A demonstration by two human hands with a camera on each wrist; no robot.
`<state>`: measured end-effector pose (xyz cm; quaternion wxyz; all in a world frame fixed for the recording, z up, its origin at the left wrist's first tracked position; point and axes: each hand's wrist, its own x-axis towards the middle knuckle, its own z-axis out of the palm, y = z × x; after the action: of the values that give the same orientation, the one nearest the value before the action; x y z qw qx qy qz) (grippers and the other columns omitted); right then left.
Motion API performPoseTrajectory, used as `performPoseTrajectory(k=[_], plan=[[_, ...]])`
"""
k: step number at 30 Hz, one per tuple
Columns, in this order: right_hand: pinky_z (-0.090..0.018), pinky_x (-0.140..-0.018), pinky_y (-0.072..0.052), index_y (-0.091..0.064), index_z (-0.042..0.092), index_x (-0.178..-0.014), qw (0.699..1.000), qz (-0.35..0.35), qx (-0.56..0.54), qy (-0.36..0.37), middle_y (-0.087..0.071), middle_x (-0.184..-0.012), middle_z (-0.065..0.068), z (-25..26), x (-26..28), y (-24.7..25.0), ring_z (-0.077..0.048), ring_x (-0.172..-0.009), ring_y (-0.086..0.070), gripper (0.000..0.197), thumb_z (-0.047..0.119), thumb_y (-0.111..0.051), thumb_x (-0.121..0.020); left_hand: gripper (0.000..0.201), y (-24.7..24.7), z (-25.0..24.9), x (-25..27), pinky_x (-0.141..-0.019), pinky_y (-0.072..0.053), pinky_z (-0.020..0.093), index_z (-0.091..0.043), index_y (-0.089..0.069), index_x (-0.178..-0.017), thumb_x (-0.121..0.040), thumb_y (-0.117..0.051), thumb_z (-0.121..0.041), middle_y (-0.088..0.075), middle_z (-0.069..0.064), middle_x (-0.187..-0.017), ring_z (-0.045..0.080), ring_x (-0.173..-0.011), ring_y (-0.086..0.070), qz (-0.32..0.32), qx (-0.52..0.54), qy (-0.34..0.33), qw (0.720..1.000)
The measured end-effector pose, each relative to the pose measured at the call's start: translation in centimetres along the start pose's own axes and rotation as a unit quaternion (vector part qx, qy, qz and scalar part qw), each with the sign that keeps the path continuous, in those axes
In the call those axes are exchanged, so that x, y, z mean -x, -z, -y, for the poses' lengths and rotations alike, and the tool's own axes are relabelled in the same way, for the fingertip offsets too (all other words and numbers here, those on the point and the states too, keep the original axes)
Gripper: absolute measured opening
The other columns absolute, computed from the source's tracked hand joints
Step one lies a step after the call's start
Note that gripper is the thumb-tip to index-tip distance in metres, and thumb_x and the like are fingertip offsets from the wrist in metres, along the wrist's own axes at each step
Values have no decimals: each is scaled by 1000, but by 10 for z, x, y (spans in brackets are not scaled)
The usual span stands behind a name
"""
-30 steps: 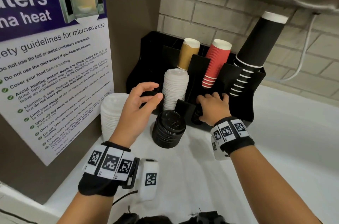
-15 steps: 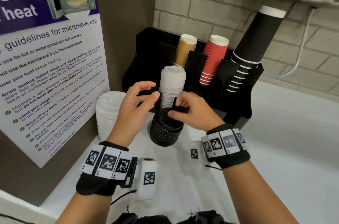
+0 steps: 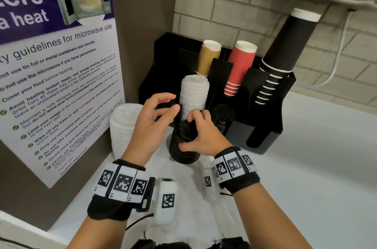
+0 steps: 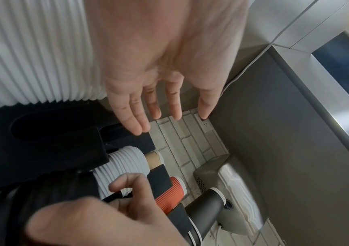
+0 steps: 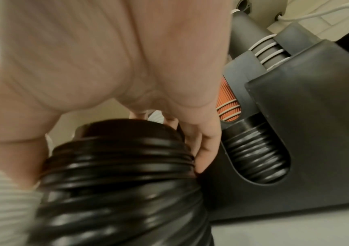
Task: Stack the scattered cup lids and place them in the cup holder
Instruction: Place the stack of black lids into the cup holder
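Note:
A stack of black lids (image 3: 182,149) (image 5: 116,191) stands on the white counter in front of the black cup holder (image 3: 269,126). My right hand (image 3: 186,133) (image 5: 116,149) grips the top of this stack, fingers over the top lid and thumb on the near side. My left hand (image 3: 173,103) (image 4: 148,116) hovers just left of it, fingers relaxed and holding nothing. A tall stack of white lids (image 3: 193,95) sits in a front slot of the holder. A second white lid stack (image 3: 124,126) stands on the counter at the left. More black lids (image 3: 222,116) fill another front slot.
Brown cups (image 3: 209,57), red cups (image 3: 240,67) and tall black cups (image 3: 285,49) lean in the holder's rear slots. A microwave poster (image 3: 51,75) covers the left wall. A brick wall and a white cable (image 3: 338,59) lie behind. White counter (image 3: 306,167) stretches to the right.
My right hand came from the holder's front slot with a black lid, carried it left to the black stack, and now grips the stack's top. The left hand barely moved.

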<state>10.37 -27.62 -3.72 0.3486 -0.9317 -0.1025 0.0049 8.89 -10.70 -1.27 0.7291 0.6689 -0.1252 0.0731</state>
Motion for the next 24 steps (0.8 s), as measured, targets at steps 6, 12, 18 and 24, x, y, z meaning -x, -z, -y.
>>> performPoseTrajectory(k=[6,12,18,24], plan=[[-12,-80,-41,-41,25,-104,983,-115,-141,38,-38,-103,-1,6,5,20,6,-93,-43,52,17,-79,-69,40,1,0,3,-94,-52,27,-43,-56,-117,-79,-67,-39,-54,-15,-129,4,-113,-57,27,-26,3,999],[-38,-87,-55,-46,43,-121,933,-37,-350,74,-55,-114,-3,24,22,41,-19,-96,-65,56,31,-68,-72,91,-6,3,9,-94,-52,26,-57,-33,-135,-64,-81,-27,-39,-18,-146,9,-129,-50,163,29,39,985],[-50,-94,-51,-47,35,-130,927,10,-364,93,-57,-120,-13,22,29,48,-30,-106,-63,61,29,-74,-76,88,-6,2,10,-86,-55,30,-47,-44,-137,-63,-87,-26,-48,-6,-141,16,-121,-58,179,41,14,983],[-44,-89,-53,-49,32,-127,919,26,-385,83,-63,-118,-5,22,34,54,-28,-107,-63,65,20,-79,-71,108,-9,0,7,-97,-53,44,-47,-34,-144,-53,-89,-28,-44,-2,-143,17,-125,-54,188,15,19,982]])
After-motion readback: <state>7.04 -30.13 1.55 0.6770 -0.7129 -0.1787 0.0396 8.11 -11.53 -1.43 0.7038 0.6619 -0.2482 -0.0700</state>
